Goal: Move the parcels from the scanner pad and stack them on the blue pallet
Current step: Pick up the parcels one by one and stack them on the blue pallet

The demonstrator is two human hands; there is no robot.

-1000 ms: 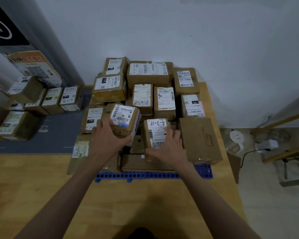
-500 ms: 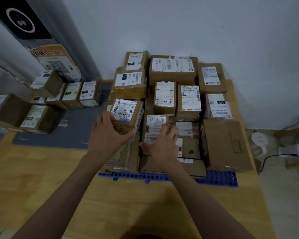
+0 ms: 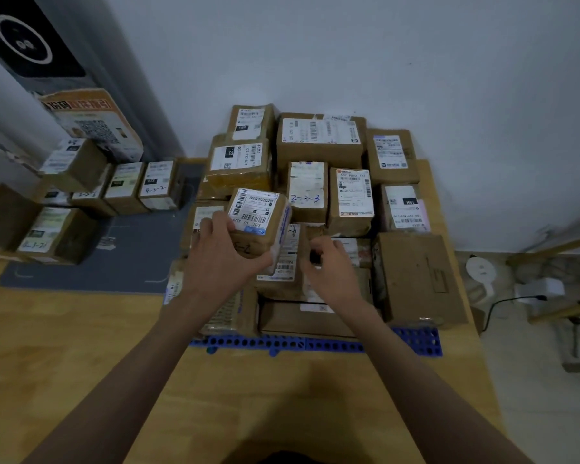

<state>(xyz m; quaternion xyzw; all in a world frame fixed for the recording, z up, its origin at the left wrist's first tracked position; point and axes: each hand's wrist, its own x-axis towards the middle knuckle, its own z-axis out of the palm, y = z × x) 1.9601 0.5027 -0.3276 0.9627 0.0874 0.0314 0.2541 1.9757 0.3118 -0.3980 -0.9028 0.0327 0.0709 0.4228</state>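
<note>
Dozens of parcels crowd the blue pallet (image 3: 416, 339), more wait on the grey scanner pad (image 3: 121, 259), so the left hand (image 3: 220, 262), clamped around 1 labelled box (image 3: 258, 217), should seat it flat while the right hand (image 3: 329, 266), loosely curled and holding nothing, steadies its neighbours.

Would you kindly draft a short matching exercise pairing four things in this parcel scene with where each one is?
Things:
1. left hand
2. right hand
3. blue pallet
4. grey scanner pad

Places:
A. beneath the parcel stack
B. gripping the barcoded parcel
C. left of the stack, parcels along its far edge
D. fingers curled over the stack's front middle

Pairs: 1-B, 2-D, 3-A, 4-C
</note>
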